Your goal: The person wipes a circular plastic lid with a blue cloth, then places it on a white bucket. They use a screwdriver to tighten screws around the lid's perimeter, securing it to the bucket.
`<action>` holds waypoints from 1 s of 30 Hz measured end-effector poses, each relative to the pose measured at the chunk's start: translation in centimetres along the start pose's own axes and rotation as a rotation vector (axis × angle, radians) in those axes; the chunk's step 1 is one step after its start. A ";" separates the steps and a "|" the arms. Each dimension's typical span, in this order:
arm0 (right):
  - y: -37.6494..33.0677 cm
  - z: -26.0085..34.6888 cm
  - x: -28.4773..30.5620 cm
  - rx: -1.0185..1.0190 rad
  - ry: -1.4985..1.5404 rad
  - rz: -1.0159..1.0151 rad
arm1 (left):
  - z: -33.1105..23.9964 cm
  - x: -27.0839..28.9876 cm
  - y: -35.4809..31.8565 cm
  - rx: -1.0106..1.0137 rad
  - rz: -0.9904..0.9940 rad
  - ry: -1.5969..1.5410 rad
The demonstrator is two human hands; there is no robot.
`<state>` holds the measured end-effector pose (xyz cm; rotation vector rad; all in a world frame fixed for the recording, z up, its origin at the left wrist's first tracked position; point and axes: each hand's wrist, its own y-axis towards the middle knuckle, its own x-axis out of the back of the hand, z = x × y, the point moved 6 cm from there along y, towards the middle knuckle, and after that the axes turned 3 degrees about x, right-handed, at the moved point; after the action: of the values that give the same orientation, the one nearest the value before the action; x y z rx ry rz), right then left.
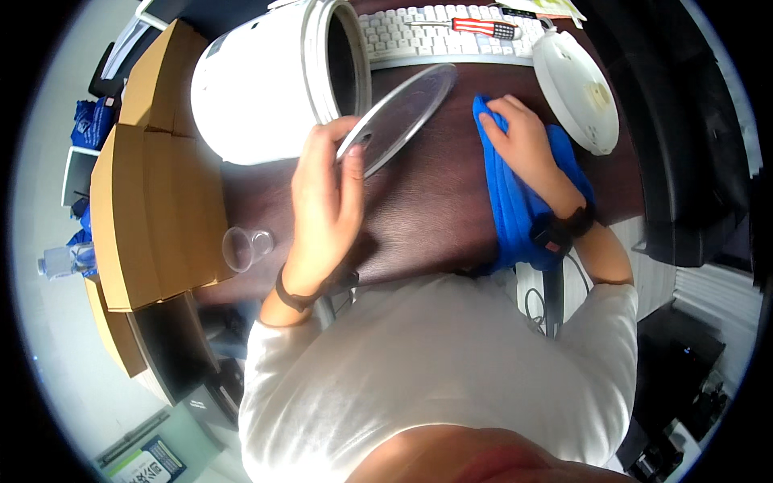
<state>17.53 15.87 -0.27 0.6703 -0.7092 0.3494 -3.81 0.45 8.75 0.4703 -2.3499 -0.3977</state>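
My left hand (pixel 326 185) pinches the near edge of a clear round lid (pixel 411 109) with a pale rim, thumb on one side and fingers on the other. The lid is tilted up, beside the mouth of a white cylindrical container (pixel 254 84) lying on its side. That container's opening faces right and looks dark inside. My right hand (pixel 523 141) is closed on a blue cloth (pixel 507 213) that drapes over the table's near edge. Just beyond it, on the right, lies a white oval cover (pixel 576 92) with a small cream-coloured part on it.
A white keyboard (pixel 443 36) runs along the back, with a red-and-white-handled screwdriver (pixel 483 28) across it. Cardboard boxes (pixel 153 217) stand at the left edge. Near them is a small clear cup (pixel 239 248) on the dark table (pixel 419 209). A black chair (pixel 676 137) is at the right.
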 end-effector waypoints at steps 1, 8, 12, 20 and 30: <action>0.2 0.1 0.7 0.012 -0.014 -0.032 | 0.1 0.2 -0.2 0.000 -0.007 0.002; 4.3 3.1 10.7 0.120 -0.144 -0.275 | 0.0 1.7 -0.7 0.095 -0.136 -0.221; 7.1 2.6 10.3 0.291 -0.309 -0.310 | 0.0 3.3 -0.8 0.069 -0.228 -0.211; 9.6 1.1 5.9 0.359 -0.414 -0.312 | -0.2 4.6 0.7 0.022 -0.330 -0.284; 9.0 2.2 3.3 0.347 -0.339 -0.077 | -1.3 5.6 1.5 0.031 -0.443 -0.249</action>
<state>14.23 21.28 7.23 1.1000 -0.9521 0.2935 -7.13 -0.91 13.51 1.0143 -2.4819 -0.6567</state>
